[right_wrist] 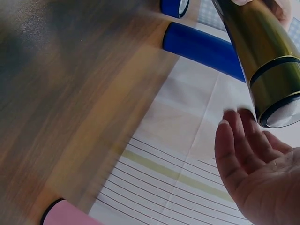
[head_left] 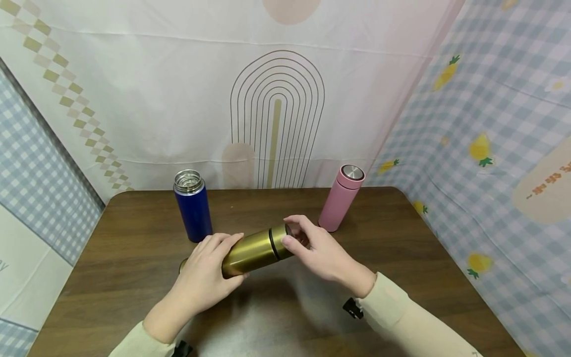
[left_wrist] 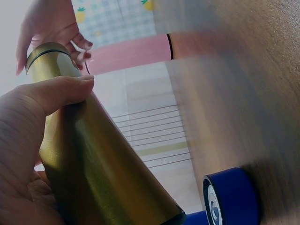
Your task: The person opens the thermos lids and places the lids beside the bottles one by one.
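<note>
Your left hand (head_left: 202,277) grips a tilted, metallic-gold cylindrical bottle (head_left: 252,252) — your right hand (head_left: 323,253), fingers loose, is at its end. Beyond lies the brown wooden surface's (head_left: 120,238) far edge.

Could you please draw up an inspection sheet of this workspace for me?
Surface: brown wood-grain table.
Job's things: gold bottle, tilted, with its gold cap on.
Clutter: none obvious; nearby are a blue bottle, upright and uncapped, a blue cap on the table, and a pink bottle, upright and capped.
Grippers: left hand grips the gold bottle; right hand is at the gold cap, contact unclear.
Cables: nothing seen.
Surroundings: white printed cloth behind, blue-checked cloth on both sides.
</note>
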{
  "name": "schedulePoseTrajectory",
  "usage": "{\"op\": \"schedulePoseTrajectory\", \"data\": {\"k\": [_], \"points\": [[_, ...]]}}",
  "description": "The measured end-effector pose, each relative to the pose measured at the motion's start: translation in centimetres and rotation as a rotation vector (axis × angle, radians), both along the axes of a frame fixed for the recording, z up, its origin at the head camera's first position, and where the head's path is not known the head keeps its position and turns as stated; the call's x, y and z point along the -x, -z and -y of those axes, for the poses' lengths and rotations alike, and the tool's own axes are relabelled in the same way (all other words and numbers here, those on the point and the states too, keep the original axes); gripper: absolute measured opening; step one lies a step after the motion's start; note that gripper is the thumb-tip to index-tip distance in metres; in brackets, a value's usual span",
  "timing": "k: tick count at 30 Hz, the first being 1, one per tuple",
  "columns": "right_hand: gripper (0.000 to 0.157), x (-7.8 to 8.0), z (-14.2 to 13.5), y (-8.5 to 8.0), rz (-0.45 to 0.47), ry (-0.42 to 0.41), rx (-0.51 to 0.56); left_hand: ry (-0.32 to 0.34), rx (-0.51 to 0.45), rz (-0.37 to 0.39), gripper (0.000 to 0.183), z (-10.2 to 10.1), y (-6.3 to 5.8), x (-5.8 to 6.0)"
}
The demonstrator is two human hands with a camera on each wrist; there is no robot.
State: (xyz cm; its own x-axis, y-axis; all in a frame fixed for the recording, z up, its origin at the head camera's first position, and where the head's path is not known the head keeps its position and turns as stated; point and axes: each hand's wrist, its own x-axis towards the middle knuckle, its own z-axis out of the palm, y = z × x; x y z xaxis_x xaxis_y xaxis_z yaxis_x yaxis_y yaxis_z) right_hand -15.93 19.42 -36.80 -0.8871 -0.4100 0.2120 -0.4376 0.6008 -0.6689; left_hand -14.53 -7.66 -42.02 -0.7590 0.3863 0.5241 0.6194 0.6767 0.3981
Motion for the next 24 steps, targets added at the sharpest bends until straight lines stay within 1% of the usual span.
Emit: {"op": "schedulePoseTrajectory", "data": {"k": [2, 5, 6, 7, 9, 11, 13, 14, 15, 19, 22, 24], "points": [[0.043, 0.0, 0.0, 0.04, 0.009, -0.006, -0.003, -0.001, 0.001, 0.002, 0.077, 0.0, -0.04, -0.02], [0.044, -0.03, 0.08, 0.0, 0.009, -0.043, 0.035, -0.001, -0.002, 0.008, 0.077, 0.02, -0.13, -0.07], [0.045, -0.05, 0.09, -0.03, 0.0, -0.063, 0.055, -0.003, -0.004, 0.009, 0.077, 0.03, -0.17, -0.1], [0.047, -0.31, 0.26, -0.5, -0.004, -0.08, 0.072, -0.003, -0.007, 0.009, 0.077, 0.05, -0.2, -0.09], [0.051, -0.3, 0.24, -0.51, -0.028, -0.111, 0.089, -0.003, -0.016, 0.005, 0.077, 0.09, -0.26, -0.11], [0.054, -0.31, 0.2, -0.52, -0.053, -0.126, 0.091, -0.003, -0.021, -0.001, 0.077, 0.12, -0.31, -0.08], [0.055, -0.28, 0.21, -0.48, -0.063, -0.114, 0.084, -0.001, -0.02, -0.006, 0.077, 0.14, -0.31, -0.05], [0.055, -0.01, 0.06, -0.03, -0.068, -0.103, 0.078, -0.001, -0.018, -0.006, 0.077, 0.14, -0.31, -0.07], [0.054, -0.02, 0.1, -0.05, -0.066, -0.088, 0.074, -0.002, -0.014, -0.004, 0.077, 0.15, -0.3, -0.08], [0.05, -0.04, 0.13, 0.0, -0.017, -0.02, 0.036, -0.005, -0.004, 0.005, 0.077, 0.15, -0.25, -0.2], [0.047, -0.13, 0.07, 0.07, 0.013, 0.009, -0.006, -0.004, -0.002, 0.005, 0.077, 0.13, -0.2, -0.26], [0.045, -0.18, 0.02, 0.12, 0.016, 0.015, -0.026, -0.003, -0.001, 0.005, 0.076, 0.12, -0.18, -0.27]]}}
